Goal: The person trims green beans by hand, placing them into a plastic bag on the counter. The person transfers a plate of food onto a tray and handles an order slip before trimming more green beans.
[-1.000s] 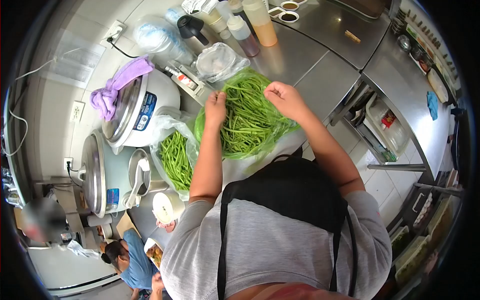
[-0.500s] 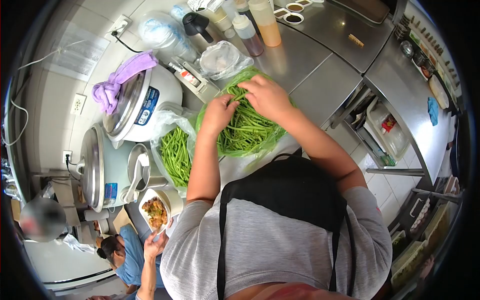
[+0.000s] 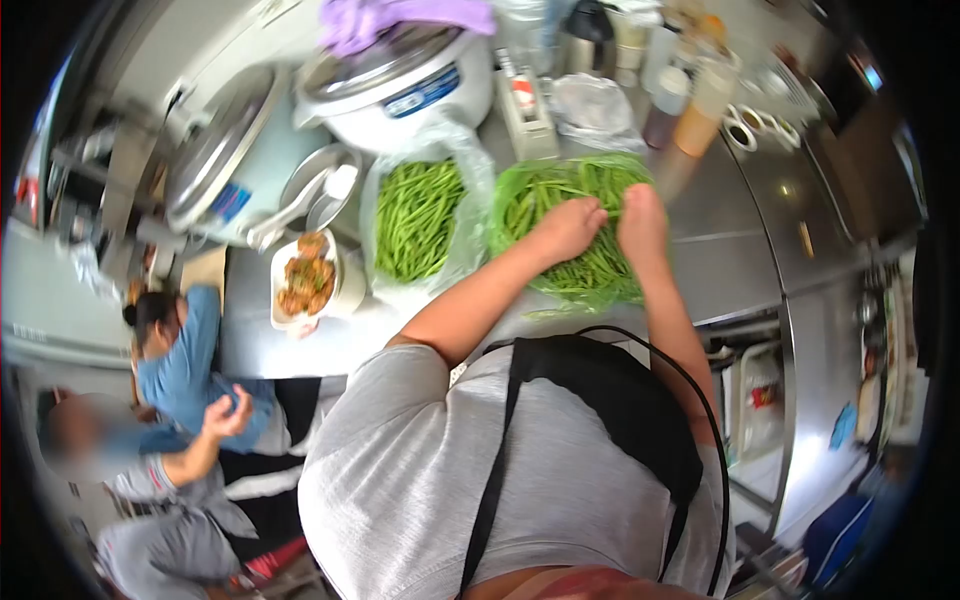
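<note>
Long green beans (image 3: 560,190) fill an open light-green plastic bag (image 3: 508,262) on the steel counter in front of me. Over this heap my left hand (image 3: 573,228) is closed, fingertips pinched around a green bean. Close beside it on the right, my right hand (image 3: 643,218) is closed too, gripping at the bean between the two hands. Its far fingers are slightly blurred. To the left, a clear plastic bag (image 3: 477,205) holds shorter pieces of green bean (image 3: 415,215).
A white container of browned food (image 3: 305,285) stands left, near a steel pot (image 3: 330,170) with a ladle. Behind are large rice cookers (image 3: 405,90), a purple cloth (image 3: 400,22) and sauce bottles (image 3: 665,105). Two co-workers (image 3: 190,340) are at the lower left.
My view has swung left, so the counter appears shifted right. A co-worker's hand has come off the food container and drawn back. My hands remain over the beans.
</note>
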The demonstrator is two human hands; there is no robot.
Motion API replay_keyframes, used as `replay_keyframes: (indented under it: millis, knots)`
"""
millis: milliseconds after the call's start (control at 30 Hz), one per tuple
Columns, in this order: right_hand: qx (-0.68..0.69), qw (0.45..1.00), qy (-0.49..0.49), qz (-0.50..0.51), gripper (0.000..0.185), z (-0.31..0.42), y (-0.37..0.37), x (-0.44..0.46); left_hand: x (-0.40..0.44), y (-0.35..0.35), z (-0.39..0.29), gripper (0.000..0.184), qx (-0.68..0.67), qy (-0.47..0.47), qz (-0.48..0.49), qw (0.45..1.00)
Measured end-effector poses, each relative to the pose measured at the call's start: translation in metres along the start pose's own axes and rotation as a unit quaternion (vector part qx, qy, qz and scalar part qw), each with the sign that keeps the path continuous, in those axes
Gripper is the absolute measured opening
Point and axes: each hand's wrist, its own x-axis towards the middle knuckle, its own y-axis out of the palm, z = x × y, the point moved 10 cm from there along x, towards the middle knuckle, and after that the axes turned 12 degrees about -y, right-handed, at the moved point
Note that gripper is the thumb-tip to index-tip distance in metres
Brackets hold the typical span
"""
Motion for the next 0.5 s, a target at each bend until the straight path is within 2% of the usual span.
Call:
replay_keyframes:
  millis: [100,200,300,333,367,433,500]
  knots:
    - [0.140,0.987,0.075,-0.008,0.017,-0.011,-0.006,0.005,-0.008,-0.020,0.019,0.023,-0.109,-0.042,-0.050,0.992]
    - [0.104,0.973,0.072,0.192,0.019,-0.012,0.031,-0.004,-0.014,-0.045,0.043,0.022,-0.250,-0.089,-0.099,0.959]
    - [-0.002,0.980,-0.132,0.146,0.021,0.028,0.032,0.002,-0.025,-0.063,0.049,0.015,-0.311,-0.016,-0.172,0.934]
    - [0.082,0.978,-0.116,0.156,0.021,0.039,0.036,0.006,-0.026,-0.055,0.058,0.015,-0.425,-0.120,-0.093,0.893]
    - [0.168,0.967,-0.099,0.163,0.021,0.057,0.041,0.009,-0.035,-0.046,0.061,0.020,-0.519,-0.223,-0.011,0.825]
    - [0.320,0.919,0.039,0.225,0.018,0.075,0.062,0.003,-0.046,-0.057,0.057,0.027,-0.541,-0.218,0.005,0.812]
    - [0.404,0.873,0.070,0.263,0.016,0.090,0.083,-0.002,-0.054,-0.065,0.057,0.030,-0.540,-0.217,-0.002,0.813]
